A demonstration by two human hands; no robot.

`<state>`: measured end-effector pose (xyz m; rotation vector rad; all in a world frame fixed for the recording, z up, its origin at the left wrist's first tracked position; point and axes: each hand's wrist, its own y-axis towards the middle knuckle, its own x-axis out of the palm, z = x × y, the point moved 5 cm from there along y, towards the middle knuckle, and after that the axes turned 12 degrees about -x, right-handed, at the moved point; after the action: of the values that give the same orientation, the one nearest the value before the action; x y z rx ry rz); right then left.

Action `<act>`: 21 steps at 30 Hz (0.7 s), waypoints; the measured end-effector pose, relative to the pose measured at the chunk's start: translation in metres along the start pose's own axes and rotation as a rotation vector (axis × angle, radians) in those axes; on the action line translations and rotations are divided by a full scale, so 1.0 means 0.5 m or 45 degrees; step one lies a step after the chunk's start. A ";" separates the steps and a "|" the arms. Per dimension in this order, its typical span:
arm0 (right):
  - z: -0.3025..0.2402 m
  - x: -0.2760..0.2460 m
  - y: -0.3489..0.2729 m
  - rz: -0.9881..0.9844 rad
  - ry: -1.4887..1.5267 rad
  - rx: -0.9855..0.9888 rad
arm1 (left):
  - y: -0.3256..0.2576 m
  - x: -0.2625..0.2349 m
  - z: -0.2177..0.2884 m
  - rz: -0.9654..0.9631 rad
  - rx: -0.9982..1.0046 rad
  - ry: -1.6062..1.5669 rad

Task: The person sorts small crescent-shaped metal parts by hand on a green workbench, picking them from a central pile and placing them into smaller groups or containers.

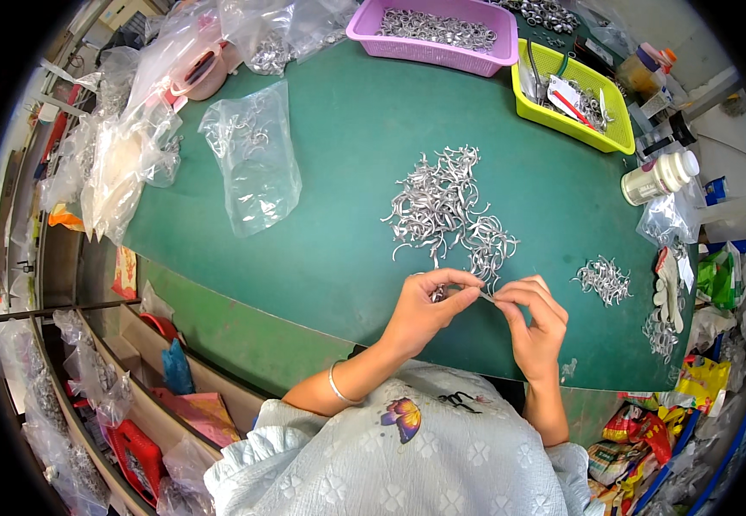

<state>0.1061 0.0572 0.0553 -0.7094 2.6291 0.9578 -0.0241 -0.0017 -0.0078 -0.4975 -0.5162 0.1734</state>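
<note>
My left hand (429, 305) and my right hand (535, 320) meet over the green table (339, 172), fingertips pinched together on a small silver metal hook (485, 296). More small metal pieces seem cupped under my left palm. Just beyond the fingers lies a big heap of curved silver hooks (446, 206). A smaller heap of metal parts (603, 279) sits to the right of my right hand.
A purple basket (429, 47) of metal rings and a yellow-green basket (614, 107) with tools stand at the far edge. Clear plastic bags (253, 155) lie at the left. A white bottle (658, 176) lies at the right. Shelves with bags are below left.
</note>
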 end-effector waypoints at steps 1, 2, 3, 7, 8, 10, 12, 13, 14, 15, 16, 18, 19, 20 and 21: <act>-0.004 -0.001 -0.001 0.021 0.016 -0.003 | -0.006 0.003 0.010 0.022 0.044 0.043; -0.003 -0.002 -0.002 0.060 0.057 0.070 | -0.011 0.005 0.018 0.045 0.087 0.084; -0.002 -0.003 -0.003 0.099 0.098 0.144 | -0.014 0.007 0.020 0.031 0.089 0.074; -0.006 -0.008 -0.008 0.082 0.215 0.167 | -0.024 0.007 0.025 -0.023 0.080 -0.025; -0.008 -0.009 -0.009 0.092 0.236 0.185 | -0.025 0.009 0.025 -0.040 0.072 -0.063; -0.013 -0.010 -0.010 0.114 0.279 0.221 | -0.031 0.010 0.027 -0.044 0.062 -0.045; -0.022 -0.011 -0.008 0.124 0.325 0.221 | -0.036 0.013 0.031 -0.066 0.060 -0.043; -0.027 -0.012 -0.006 0.130 0.349 0.222 | -0.038 0.015 0.033 -0.086 0.063 -0.050; -0.033 -0.014 -0.006 0.134 0.314 0.201 | -0.039 0.017 0.035 -0.106 0.065 -0.057; -0.039 -0.015 -0.005 0.138 0.280 0.181 | -0.040 0.019 0.035 -0.142 0.041 -0.087; -0.044 -0.017 -0.003 0.142 0.245 0.161 | -0.041 0.021 0.036 -0.178 0.017 -0.117; -0.061 -0.017 0.002 0.112 0.188 0.086 | -0.044 0.022 0.033 -0.232 -0.009 -0.156; -0.068 -0.016 0.004 0.097 0.160 0.049 | -0.045 0.023 0.031 -0.249 -0.015 -0.165; -0.072 -0.017 0.006 0.093 0.138 0.029 | -0.045 0.024 0.031 -0.264 -0.024 -0.174; -0.076 -0.017 0.008 0.089 0.117 0.008 | -0.046 0.024 0.031 -0.272 -0.034 -0.189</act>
<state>0.1084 0.0378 0.0895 -0.6793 2.7520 0.9570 -0.0208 -0.0119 0.0204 -0.4538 -0.7133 -0.0017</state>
